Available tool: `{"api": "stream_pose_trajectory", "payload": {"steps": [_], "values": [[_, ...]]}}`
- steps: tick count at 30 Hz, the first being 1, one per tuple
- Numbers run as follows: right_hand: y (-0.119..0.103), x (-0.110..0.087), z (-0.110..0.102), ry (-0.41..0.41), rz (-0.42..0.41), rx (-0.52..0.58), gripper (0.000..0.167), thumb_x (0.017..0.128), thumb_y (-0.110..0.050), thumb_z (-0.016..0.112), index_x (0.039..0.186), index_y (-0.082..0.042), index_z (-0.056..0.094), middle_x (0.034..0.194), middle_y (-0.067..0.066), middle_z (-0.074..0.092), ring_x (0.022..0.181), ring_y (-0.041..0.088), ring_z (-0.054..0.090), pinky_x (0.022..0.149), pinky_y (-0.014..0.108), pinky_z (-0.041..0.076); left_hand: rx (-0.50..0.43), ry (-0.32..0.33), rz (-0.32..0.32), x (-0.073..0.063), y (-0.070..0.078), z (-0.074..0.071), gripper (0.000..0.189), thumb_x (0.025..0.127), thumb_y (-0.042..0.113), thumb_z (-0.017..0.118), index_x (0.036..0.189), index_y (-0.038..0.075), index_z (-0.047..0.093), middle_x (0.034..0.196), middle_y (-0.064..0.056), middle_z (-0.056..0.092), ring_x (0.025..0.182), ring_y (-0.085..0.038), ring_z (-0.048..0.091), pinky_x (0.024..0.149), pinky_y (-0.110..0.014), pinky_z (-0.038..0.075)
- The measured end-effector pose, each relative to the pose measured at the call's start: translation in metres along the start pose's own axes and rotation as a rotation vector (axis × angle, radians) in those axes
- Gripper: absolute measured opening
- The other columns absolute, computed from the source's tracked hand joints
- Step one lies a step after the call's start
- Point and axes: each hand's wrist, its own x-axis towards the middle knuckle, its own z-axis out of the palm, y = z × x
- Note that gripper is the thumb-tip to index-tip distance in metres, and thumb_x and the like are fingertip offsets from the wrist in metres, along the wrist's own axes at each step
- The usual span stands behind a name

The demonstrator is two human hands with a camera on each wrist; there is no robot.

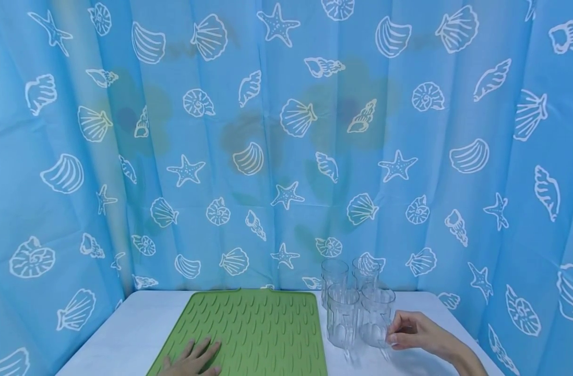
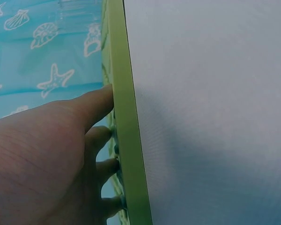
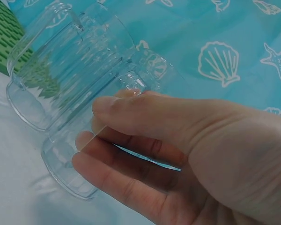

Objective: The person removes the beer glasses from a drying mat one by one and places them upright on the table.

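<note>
Several clear drinking glasses stand together, upright, at the right side of the table. My right hand (image 1: pixel 420 334) is at the right side of the front right glass (image 1: pixel 374 321), thumb and fingers loosely bent. In the right wrist view its fingertips (image 3: pixel 86 161) overlap that glass (image 3: pixel 68 159); whether they touch it I cannot tell. Left of it stands the front left glass (image 1: pixel 342 324), with two more glasses behind. On the green ribbed mat (image 1: pixel 258 318) rests my left hand (image 1: pixel 192 360), fingers spread; in the left wrist view its fingertips reach over the mat's raised edge (image 2: pixel 124 112).
The white table (image 1: pixel 122 324) carries the mat at its middle and the glasses right beside the mat's edge. A blue curtain (image 1: pixel 277 156) with white shell and starfish prints hangs behind the table and at both sides.
</note>
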Motion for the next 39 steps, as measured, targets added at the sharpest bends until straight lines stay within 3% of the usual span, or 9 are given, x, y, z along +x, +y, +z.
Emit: {"api": "stream_pose_trajectory", "payload": {"steps": [12,20,27,39], "values": [[-0.0008,0.0011,0.0001,-0.015,0.001,-0.011,0.023,0.102,-0.010,0.050,0.107,0.013,0.053,0.102,0.006,0.069,0.094,0.015,0.068,0.087,0.032,0.062,0.021,-0.009,-0.005,0.0033,-0.0021,0.0014,0.074,0.089,0.072,0.046,0.149,0.029,0.043,0.156,-0.006,0.040,0.145,-0.049,0.026,0.096,-0.091,0.009],[-0.0046,0.0000,-0.0007,-0.019,-0.034,-0.030,0.024,0.103,-0.008,0.048,0.106,0.016,0.052,0.101,0.007,0.069,0.096,0.021,0.070,0.084,0.040,0.063,-0.060,-0.033,0.020,-0.0020,0.0003,-0.0018,0.073,0.092,0.069,0.043,0.150,0.024,0.042,0.157,-0.011,0.036,0.144,-0.054,0.022,0.096,-0.091,0.002],[-0.0043,-0.0003,-0.0014,0.045,0.014,-0.118,0.024,0.101,-0.013,0.053,0.107,0.010,0.056,0.098,0.004,0.067,0.093,0.020,0.068,0.079,0.038,0.063,-0.038,-0.034,0.017,-0.0015,0.0005,-0.0034,0.072,0.092,0.069,0.043,0.150,0.025,0.042,0.158,-0.009,0.036,0.144,-0.053,0.024,0.097,-0.091,0.007],[-0.0096,0.0032,0.0006,0.081,0.080,-0.167,0.024,0.102,-0.019,0.051,0.109,0.003,0.059,0.103,0.009,0.065,0.092,0.017,0.067,0.078,0.041,0.062,-0.063,-0.040,0.028,-0.0050,-0.0009,-0.0036,0.071,0.093,0.066,0.044,0.150,0.023,0.042,0.158,-0.011,0.035,0.143,-0.055,0.022,0.096,-0.091,0.003]]}}
